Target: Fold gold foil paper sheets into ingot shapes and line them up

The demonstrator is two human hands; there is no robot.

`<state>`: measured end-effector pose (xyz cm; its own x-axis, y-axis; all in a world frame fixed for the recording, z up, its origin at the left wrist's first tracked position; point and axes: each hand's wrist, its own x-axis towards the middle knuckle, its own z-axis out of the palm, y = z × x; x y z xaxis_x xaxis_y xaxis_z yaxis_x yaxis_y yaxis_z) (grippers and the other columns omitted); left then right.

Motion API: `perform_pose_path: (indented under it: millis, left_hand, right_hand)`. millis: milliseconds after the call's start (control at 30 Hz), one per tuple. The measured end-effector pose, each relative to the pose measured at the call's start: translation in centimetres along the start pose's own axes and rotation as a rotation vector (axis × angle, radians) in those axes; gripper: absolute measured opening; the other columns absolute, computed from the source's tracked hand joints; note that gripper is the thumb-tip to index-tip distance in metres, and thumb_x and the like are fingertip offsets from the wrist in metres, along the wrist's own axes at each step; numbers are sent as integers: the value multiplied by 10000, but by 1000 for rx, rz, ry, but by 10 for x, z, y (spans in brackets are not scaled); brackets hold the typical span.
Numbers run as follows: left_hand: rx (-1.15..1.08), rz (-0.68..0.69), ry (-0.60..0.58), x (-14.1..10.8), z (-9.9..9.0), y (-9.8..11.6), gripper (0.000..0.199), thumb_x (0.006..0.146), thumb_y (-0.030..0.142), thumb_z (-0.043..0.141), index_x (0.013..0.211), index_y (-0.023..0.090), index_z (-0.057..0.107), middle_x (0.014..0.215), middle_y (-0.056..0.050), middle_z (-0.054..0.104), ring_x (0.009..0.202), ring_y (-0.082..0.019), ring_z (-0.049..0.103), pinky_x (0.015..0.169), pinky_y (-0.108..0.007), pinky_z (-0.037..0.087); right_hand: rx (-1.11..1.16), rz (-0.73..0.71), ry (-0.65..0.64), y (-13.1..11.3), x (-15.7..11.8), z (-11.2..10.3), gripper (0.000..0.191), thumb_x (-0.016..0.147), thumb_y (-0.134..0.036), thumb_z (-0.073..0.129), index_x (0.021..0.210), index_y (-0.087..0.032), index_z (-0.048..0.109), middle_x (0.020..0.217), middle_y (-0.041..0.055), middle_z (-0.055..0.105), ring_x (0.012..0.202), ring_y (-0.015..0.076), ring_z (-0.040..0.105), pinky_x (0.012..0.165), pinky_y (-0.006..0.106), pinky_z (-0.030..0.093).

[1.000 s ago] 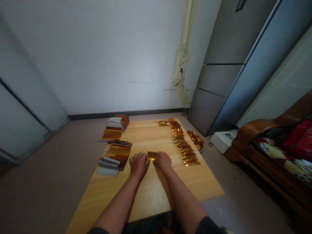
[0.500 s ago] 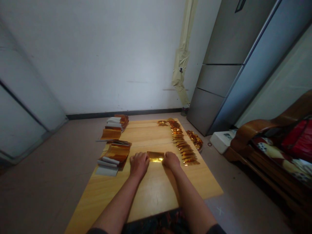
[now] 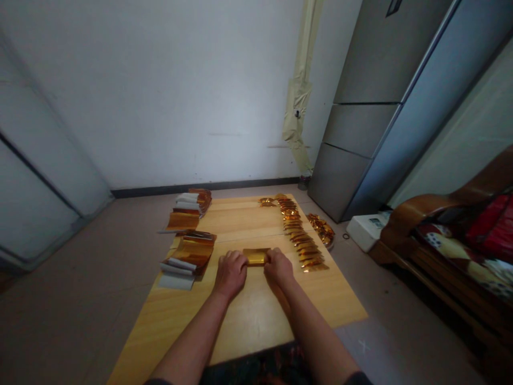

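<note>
My left hand (image 3: pixel 231 274) and my right hand (image 3: pixel 278 267) press on the two ends of a small gold foil strip (image 3: pixel 255 256), which lies on a pale wooden board (image 3: pixel 256 315). The strip looks folded or bent, and my fingers hide its ends. To the left of my left hand lies a stack of gold and silver foil sheets (image 3: pixel 192 251). A long row of folded gold foil pieces (image 3: pixel 296 230) runs up the board to the right of my right hand.
Further foil stacks (image 3: pixel 184 220) lie at the board's far left. A heap of crumpled gold foil (image 3: pixel 320 230) sits at its right edge. Beyond stand a steel refrigerator (image 3: pixel 340 133), a white box (image 3: pixel 366 230) and a wooden sofa (image 3: pixel 452 240).
My right hand has moved left toward my left hand since the previous frame. The foil strip now spans less width than it did half a second ago.
</note>
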<state>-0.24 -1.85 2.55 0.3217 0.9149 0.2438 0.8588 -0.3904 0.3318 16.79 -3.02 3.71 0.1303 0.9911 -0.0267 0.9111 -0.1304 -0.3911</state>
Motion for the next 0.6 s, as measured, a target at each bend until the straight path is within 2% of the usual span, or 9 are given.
perform_pose_path:
  millis: [133, 233, 300, 467, 600]
  left_hand:
    - [-22, 45, 43, -2, 3, -4, 110, 813, 266, 525, 761, 228, 615, 890, -43, 603, 932, -207, 498, 834, -356, 337]
    - [-35, 60, 44, -1, 5, -6, 233, 861, 342, 471, 717, 210, 598, 840, -51, 589, 889, -204, 504, 807, -346, 356]
    - [-52, 64, 46, 0, 6, -7, 273, 886, 333, 428, 705, 204, 587, 831, -56, 587, 872, -199, 507, 798, -335, 369]
    - [-96, 48, 65, 1, 8, -8, 160, 815, 251, 511, 672, 208, 570, 798, -45, 580, 853, -195, 513, 791, -324, 390]
    - [-124, 42, 80, 1, 9, -8, 84, 752, 204, 559, 669, 215, 559, 785, -35, 570, 856, -197, 516, 786, -322, 400]
  right_hand:
    - [18, -60, 72, 3, -6, 5, 184, 816, -170, 483, 868, -226, 651, 900, 12, 594, 713, 114, 538, 590, 231, 284]
    - [23, -96, 70, 5, -9, 5, 165, 802, -175, 500, 841, -211, 656, 882, 15, 599, 704, 111, 524, 595, 229, 278]
    - [39, -83, 47, 5, -9, 3, 148, 793, -193, 513, 805, -202, 661, 854, 15, 606, 698, 113, 519, 588, 228, 274]
    - [130, -37, -43, 6, -6, -6, 193, 797, -292, 530, 688, -180, 643, 806, 20, 610, 698, 120, 514, 572, 220, 273]
    - [233, -24, 50, 9, -5, -2, 73, 731, -195, 540, 714, -186, 611, 786, 2, 602, 687, 115, 503, 582, 210, 282]
